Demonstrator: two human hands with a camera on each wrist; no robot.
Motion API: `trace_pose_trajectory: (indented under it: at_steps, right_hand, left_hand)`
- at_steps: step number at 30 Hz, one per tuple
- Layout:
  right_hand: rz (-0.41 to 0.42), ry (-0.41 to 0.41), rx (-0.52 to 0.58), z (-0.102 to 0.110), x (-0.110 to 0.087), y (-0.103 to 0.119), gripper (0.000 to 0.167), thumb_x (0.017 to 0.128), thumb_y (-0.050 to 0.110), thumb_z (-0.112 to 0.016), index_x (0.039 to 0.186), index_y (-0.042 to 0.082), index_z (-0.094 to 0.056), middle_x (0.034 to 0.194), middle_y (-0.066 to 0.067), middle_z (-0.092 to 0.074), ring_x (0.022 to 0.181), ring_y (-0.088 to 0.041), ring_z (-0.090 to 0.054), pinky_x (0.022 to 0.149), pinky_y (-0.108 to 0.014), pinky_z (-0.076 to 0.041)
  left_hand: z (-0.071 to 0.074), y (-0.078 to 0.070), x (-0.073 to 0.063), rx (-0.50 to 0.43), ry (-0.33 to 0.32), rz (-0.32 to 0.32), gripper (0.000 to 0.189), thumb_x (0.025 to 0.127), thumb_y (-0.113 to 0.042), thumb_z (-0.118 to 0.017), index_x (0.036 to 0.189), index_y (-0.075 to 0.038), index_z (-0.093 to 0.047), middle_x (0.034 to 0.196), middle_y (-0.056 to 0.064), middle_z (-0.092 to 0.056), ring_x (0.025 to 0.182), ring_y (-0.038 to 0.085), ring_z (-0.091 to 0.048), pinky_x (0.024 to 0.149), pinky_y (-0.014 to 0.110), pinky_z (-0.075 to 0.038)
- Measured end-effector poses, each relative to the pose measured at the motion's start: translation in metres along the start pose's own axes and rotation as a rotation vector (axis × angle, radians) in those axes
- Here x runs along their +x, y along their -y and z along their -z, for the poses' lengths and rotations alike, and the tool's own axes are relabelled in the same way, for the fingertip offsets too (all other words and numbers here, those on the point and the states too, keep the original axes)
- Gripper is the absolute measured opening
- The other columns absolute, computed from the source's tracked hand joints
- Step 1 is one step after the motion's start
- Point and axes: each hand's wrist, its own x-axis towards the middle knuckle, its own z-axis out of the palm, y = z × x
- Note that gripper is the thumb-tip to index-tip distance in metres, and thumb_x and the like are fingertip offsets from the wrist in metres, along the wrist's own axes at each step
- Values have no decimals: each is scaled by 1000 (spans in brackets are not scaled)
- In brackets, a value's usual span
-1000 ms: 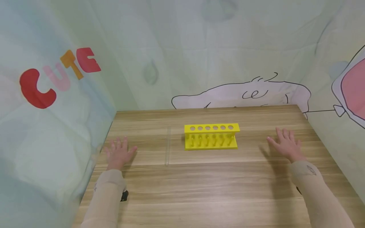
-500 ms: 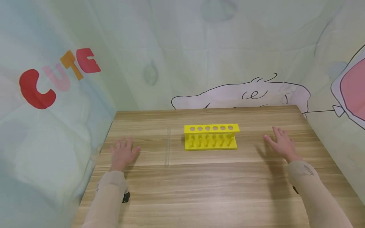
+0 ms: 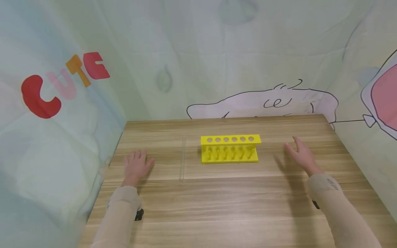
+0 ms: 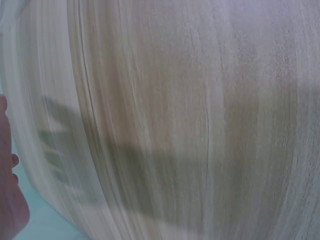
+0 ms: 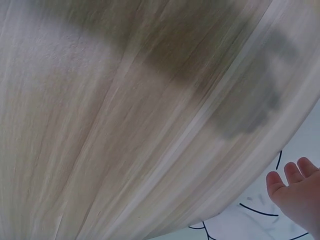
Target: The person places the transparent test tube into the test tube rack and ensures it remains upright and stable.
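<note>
A yellow test tube rack (image 3: 230, 149) with a row of holes on top and pegs below stands toward the back of the table. Left of it lies a clear glass tube (image 3: 182, 159), lengthwise to the person. My left hand (image 3: 136, 168) is over the table left of the tube, fingers spread and holding nothing. To the right of the rack, my right hand (image 3: 303, 157) hovers above its shadow, thumb apart from the fingers, with nothing in it. At the edge of the right wrist view the fingers (image 5: 294, 176) show loosely bent.
The wood-grain table (image 3: 223, 210) reaches back to a printed cloth (image 3: 198, 62) hung behind it and along both sides. Red, pink and orange letters mark the left cloth; a cartoon outline and balloon are at the right.
Both hands have moved a little inward, the left to the right and the right to the left. The right hand has turned, its fingers closer together. Rack and tube have stayed put.
</note>
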Motion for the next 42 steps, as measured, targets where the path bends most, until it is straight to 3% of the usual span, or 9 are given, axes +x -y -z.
trace_pose_trajectory:
  at_steps: [6, 12, 26, 42]
  right_hand:
    - [-29, 11, 76, -4, 1, 6, 69, 93, 46, -28, 138, -4, -15, 133, -36, -27, 114, -53, -33, 93, -64, -25]
    - [-44, 19, 122, -7, 2, 11, 70, 92, 50, -26, 137, -4, -19, 133, -35, -28, 116, -52, -32, 93, -62, -28]
    - [23, -23, 119, -16, 8, 17, 62, 93, 44, -29, 129, -7, -35, 128, -33, -38, 112, -47, -40, 91, -58, -34]
    - [-10, 17, 136, -22, 13, 34, 62, 93, 46, -29, 129, -3, -35, 130, -28, -38, 116, -43, -39, 93, -56, -34]
  left_hand:
    - [-2, -5, 1, -1, -33, -5, 61, 92, -45, -32, 135, -2, -29, 138, 25, -27, 129, 44, -16, 104, 62, -5]
    - [-3, -10, 1, -2, -48, -10, 58, 92, -41, -35, 135, -2, -29, 138, 24, -30, 128, 42, -20, 104, 60, -6]
    - [0, -22, -1, -28, -70, -8, 56, 92, -38, -37, 134, -2, -31, 136, 23, -33, 126, 41, -26, 105, 60, -7]
    - [-9, -32, 2, -38, -75, 16, 54, 92, -37, -36, 134, -3, -31, 133, 24, -38, 119, 42, -36, 103, 56, -18]
